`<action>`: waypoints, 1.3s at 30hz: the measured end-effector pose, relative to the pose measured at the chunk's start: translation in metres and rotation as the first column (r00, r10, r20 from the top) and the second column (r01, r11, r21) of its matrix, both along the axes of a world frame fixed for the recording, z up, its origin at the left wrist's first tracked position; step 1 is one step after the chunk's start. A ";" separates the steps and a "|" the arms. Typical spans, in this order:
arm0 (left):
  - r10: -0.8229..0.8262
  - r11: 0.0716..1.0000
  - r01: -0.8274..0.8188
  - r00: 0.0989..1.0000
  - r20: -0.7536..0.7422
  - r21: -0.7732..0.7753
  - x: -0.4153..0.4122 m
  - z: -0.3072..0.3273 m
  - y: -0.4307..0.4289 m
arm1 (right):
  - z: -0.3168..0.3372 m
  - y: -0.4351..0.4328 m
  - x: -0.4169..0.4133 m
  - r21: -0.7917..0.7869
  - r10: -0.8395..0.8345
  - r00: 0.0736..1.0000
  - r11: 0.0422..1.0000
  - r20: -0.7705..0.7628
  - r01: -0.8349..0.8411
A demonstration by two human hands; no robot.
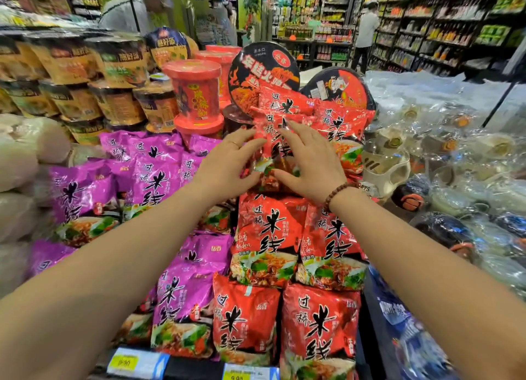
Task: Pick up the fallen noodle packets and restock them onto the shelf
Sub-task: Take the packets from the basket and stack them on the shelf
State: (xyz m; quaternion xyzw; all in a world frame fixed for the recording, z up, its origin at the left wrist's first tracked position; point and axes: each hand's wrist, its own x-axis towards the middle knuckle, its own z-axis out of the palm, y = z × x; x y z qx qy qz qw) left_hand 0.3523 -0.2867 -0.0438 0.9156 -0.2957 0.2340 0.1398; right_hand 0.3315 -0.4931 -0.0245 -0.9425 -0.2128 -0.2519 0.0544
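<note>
One red noodle packet point(272, 147) is standing at the back of the shelf point(185, 372), topping the column of red packets point(267, 237) that is running up from the shelf's front edge. Its long axis is lying roughly upright, pointing away from the person, and it seems to be leaning back against the black bowl lid point(262, 72) behind it. The packet is sitting straight ahead, between the two hands, so neither is markedly nearer.

The left hand point(227, 166) is pressing against the packet's left edge with its fingers spread and nearly straight. The right hand point(313, 163) is lying flatter over the front face, fingers fanned toward the top, with a bead bracelet point(338, 192) at the wrist. The thumbs are closing toward each other on the packet's lower part. Neither hand is curling round the packet; both are released and flat, steadying it from either side. Both forearms are reaching out long and converging over the lower rows.

Purple packets point(153, 180) are filling the shelf to the left, and a red cup point(196, 95) is standing behind them. The packet is looking nearly seated; the coming move is probably a push backward and down to settle it.
</note>
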 end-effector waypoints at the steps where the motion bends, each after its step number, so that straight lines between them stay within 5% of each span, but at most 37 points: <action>1: 0.015 1.000 -0.016 1.000 0.020 0.007 -0.009 0.000 0.010 | 0.000 0.007 -0.008 0.009 0.039 0.999 0.999 0.025 -0.039; 12: 0.317 0.947 -0.315 0.948 -0.023 0.060 -0.188 -0.077 0.190 | -0.068 0.149 -0.117 0.031 0.436 0.896 0.900 -0.084 -0.435; 21: 0.599 0.797 -0.592 0.751 -0.278 0.120 -0.374 -0.166 0.347 | -0.150 0.309 -0.218 0.069 0.601 0.731 0.786 -0.323 -0.615; 32: 0.710 0.634 -0.749 0.466 -0.528 0.192 -0.500 -0.285 0.440 | -0.284 0.429 -0.283 0.099 0.473 0.519 0.799 -0.712 -0.593; 39: 0.716 0.399 -0.900 0.186 -0.673 0.175 -0.537 -0.416 0.422 | -0.417 0.462 -0.278 0.060 0.340 0.378 0.806 -0.861 -0.588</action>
